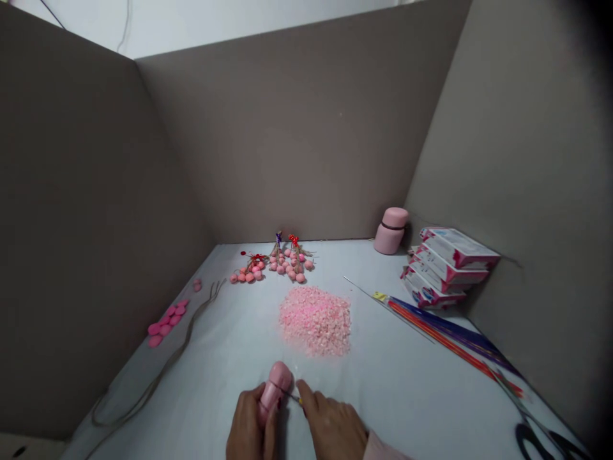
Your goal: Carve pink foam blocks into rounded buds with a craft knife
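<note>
Near the front edge of the table, my left hand [249, 421] is wrapped round a glossy pink cylinder with a rounded end [280, 377]. A groove runs across its body; its exact kind I cannot make out. Close by on the right, my right hand [330, 415] is closed on a thin tool with a bit of yellow [293, 397]. The tool's narrow tip meets the side of the cylinder at the groove. Most of its handle is hidden in my fingers. Just beyond the hands lies a heap of small pink chips [316, 321].
Bunches of pink balls tied with twine [290, 259] lie at the back. Pink discs [167, 321] and a long cord [179, 351] are on the left. Rightward are a pink jar [391, 231], stacked boxes [445, 265], coloured ties [445, 329] and scissors [524, 412]. Grey panels [306, 147] enclose the table.
</note>
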`<state>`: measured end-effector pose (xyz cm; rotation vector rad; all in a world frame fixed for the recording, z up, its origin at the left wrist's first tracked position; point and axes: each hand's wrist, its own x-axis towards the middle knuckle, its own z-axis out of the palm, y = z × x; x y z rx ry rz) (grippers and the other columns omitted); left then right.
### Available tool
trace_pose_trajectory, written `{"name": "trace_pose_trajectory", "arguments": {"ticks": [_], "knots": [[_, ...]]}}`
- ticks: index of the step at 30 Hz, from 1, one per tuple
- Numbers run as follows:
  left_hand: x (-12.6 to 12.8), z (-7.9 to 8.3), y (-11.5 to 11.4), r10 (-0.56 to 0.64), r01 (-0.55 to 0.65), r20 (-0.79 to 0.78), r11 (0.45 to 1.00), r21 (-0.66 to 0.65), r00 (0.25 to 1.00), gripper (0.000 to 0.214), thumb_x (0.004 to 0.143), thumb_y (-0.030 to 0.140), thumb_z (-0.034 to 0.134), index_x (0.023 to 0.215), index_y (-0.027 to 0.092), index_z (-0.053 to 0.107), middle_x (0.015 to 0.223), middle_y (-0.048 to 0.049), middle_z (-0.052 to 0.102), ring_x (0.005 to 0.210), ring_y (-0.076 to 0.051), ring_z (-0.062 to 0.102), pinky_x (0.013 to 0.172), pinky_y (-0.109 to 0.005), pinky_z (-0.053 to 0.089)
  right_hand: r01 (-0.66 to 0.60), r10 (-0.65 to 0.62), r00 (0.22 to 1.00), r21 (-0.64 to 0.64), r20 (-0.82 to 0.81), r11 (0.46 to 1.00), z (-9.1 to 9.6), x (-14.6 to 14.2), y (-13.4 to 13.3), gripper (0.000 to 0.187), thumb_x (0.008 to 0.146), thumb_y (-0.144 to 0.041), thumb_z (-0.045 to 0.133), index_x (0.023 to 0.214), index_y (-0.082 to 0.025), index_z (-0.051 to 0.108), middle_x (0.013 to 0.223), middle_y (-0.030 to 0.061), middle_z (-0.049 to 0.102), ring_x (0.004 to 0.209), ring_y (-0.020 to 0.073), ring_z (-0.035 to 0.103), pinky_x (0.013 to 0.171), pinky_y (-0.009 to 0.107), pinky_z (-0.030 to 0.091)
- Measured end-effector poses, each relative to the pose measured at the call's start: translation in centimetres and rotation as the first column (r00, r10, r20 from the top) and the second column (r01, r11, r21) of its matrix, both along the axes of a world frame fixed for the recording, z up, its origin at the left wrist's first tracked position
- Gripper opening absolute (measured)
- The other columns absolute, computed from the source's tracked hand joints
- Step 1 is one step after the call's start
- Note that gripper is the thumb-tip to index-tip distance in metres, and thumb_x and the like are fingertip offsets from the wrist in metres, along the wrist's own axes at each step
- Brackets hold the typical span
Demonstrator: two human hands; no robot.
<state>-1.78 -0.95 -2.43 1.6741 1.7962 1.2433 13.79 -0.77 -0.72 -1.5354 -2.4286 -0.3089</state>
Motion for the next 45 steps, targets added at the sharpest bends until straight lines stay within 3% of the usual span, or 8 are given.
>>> {"name": "trace_pose_trajectory", "arguments": {"ticks": [4, 11, 19, 32, 39, 45], "knots": [[0.2, 0.5, -0.1, 0.034, -0.035, -0.019, 0.999, -0.029, 0.999, 0.025, 0.082, 0.04, 0.045, 0.098, 0.023, 0.056, 0.087, -0.0051, 0.064, 0.082, -0.024, 0.062, 0.071, -0.037, 0.046, -0.062, 0.063, 0.998, 0.048, -0.02, 0.997, -0.2, 0.3, 0.0, 0.043, 0.072, -0.003, 0.051, 0.111, -0.021, 0.048, 0.068, -0.003, 0.06, 0.049, 0.0154, 0.06, 0.039, 0.028, 0.036], [0.9, 1.4, -0.5, 0.067, -0.07, -0.031, 0.992, -0.103, 0.997, 0.028, 0.083, 0.044, 0.041, 0.098, 0.024, 0.054, 0.086, -0.0036, 0.063, 0.079, -0.024, 0.061, 0.068, -0.038, 0.046, -0.166, 0.172, 0.984, 0.105, -0.055, 0.981, -0.5, 1.0, 0.4, 0.033, 0.087, -0.009, 0.045, 0.117, -0.022, 0.047, 0.065, -0.0038, 0.057, 0.045, 0.0137, 0.058, 0.037, 0.027, 0.037], [0.6, 1.3, -0.4, 0.045, -0.046, -0.012, 0.995, -0.091, 0.999, 0.027, 0.083, 0.043, 0.043, 0.097, 0.023, 0.054, 0.087, -0.0051, 0.062, 0.081, -0.024, 0.06, 0.069, -0.038, 0.045, -0.217, 0.23, 0.967, 0.116, -0.112, 0.969, -0.9, 1.5, 0.6, 0.035, 0.088, -0.006, 0.04, 0.118, -0.021, 0.05, 0.064, -0.0027, 0.057, 0.046, 0.0136, 0.058, 0.039, 0.025, 0.038], [0.7, 1.1, -0.3, 0.054, -0.056, -0.023, 0.996, -0.068, 0.998, 0.026, 0.084, 0.044, 0.042, 0.095, 0.024, 0.055, 0.083, -0.0037, 0.063, 0.075, -0.023, 0.061, 0.066, -0.036, 0.046, -0.213, 0.24, 0.959, 0.175, -0.151, 0.961, -0.3, 1.6, 0.4, 0.034, 0.091, -0.007, 0.036, 0.117, -0.021, 0.052, 0.063, -0.0018, 0.056, 0.046, 0.0129, 0.056, 0.041, 0.024, 0.037], [0.6, 0.9, -0.4, 0.056, -0.061, -0.065, 0.996, -0.064, 0.996, 0.028, 0.084, 0.046, 0.043, 0.097, 0.024, 0.054, 0.083, -0.0045, 0.063, 0.075, -0.024, 0.061, 0.064, -0.037, 0.047, -0.224, 0.24, 0.958, 0.112, -0.155, 0.968, 0.4, 1.1, 0.7, 0.035, 0.092, -0.009, 0.03, 0.119, -0.019, 0.05, 0.067, 0.0002, 0.057, 0.048, 0.0152, 0.058, 0.04, 0.026, 0.038], [0.2, -0.2, -0.2, 0.02, -0.02, -0.075, 1.0, -0.002, 0.997, 0.028, 0.084, 0.044, 0.044, 0.096, 0.022, 0.055, 0.08, -0.0052, 0.062, 0.072, -0.024, 0.061, 0.063, -0.037, 0.047, -0.209, 0.214, 0.97, 0.053, -0.116, 0.976, 0.2, 0.9, 0.5, 0.033, 0.089, -0.009, 0.039, 0.119, -0.021, 0.047, 0.068, -0.0015, 0.058, 0.048, 0.0149, 0.059, 0.04, 0.027, 0.037]]}}
